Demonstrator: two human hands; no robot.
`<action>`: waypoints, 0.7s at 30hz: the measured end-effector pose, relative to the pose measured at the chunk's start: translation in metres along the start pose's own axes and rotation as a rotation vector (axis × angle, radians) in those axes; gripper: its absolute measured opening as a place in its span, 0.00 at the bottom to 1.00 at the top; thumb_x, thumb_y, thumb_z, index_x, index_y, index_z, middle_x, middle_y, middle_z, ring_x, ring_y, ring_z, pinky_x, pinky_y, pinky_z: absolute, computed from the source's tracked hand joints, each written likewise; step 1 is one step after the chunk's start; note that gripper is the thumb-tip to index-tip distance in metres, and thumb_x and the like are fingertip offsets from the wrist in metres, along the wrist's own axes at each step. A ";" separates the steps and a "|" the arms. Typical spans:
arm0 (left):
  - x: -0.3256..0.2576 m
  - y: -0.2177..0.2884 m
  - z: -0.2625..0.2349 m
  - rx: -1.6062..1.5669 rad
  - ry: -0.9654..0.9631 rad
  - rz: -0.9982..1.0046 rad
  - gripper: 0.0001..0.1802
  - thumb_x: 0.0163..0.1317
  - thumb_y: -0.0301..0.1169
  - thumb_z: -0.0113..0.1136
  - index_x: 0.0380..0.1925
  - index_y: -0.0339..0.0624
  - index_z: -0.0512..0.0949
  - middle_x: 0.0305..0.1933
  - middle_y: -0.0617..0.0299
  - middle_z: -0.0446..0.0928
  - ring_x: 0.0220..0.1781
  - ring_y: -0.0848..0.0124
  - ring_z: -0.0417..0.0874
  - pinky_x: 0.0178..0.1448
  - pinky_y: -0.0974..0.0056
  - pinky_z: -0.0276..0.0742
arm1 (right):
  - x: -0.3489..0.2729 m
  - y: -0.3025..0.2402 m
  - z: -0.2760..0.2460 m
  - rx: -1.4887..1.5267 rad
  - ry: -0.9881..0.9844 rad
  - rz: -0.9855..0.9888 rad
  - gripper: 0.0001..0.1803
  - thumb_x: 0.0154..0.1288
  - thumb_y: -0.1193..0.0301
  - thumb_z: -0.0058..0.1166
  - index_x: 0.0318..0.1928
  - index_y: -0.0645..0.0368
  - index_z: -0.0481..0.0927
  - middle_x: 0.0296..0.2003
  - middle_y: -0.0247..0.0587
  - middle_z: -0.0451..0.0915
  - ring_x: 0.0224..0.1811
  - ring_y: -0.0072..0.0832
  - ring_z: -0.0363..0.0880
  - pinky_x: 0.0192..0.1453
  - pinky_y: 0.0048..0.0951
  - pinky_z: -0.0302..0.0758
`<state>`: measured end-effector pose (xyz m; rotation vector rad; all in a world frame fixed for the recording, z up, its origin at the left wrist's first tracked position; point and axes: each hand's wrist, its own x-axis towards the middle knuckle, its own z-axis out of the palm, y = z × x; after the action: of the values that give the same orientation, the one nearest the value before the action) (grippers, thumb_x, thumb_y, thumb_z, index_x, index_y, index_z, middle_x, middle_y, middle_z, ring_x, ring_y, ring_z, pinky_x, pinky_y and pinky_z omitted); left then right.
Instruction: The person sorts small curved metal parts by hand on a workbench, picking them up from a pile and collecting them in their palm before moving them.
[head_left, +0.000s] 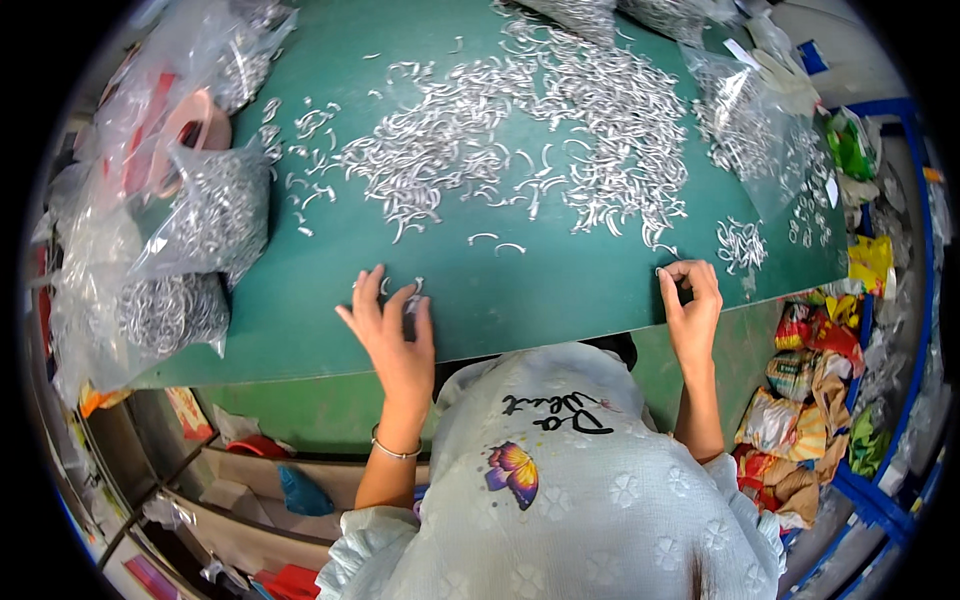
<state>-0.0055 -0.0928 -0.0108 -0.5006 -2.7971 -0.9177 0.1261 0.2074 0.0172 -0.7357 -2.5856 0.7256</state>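
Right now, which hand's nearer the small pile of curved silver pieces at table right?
Right. The right hand is just left of the small pile; the left hand is much farther left.

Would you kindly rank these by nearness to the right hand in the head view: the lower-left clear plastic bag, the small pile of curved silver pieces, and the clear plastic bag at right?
From the right hand:
1. Small pile of curved silver pieces: just right and ahead.
2. Clear plastic bag at right: farther ahead.
3. Lower-left clear plastic bag: beyond the left hand.
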 end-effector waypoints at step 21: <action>0.003 -0.009 -0.001 -0.024 0.056 0.020 0.12 0.62 0.20 0.60 0.46 0.37 0.79 0.59 0.48 0.74 0.64 0.50 0.74 0.63 0.54 0.71 | -0.006 0.000 0.005 0.032 0.015 -0.195 0.07 0.54 0.79 0.63 0.35 0.59 0.80 0.35 0.40 0.79 0.40 0.39 0.75 0.46 0.36 0.68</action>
<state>-0.0114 -0.0994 -0.0145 -0.4977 -2.7296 -0.9475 0.1291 0.2023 0.0118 -0.4685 -2.5804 0.6954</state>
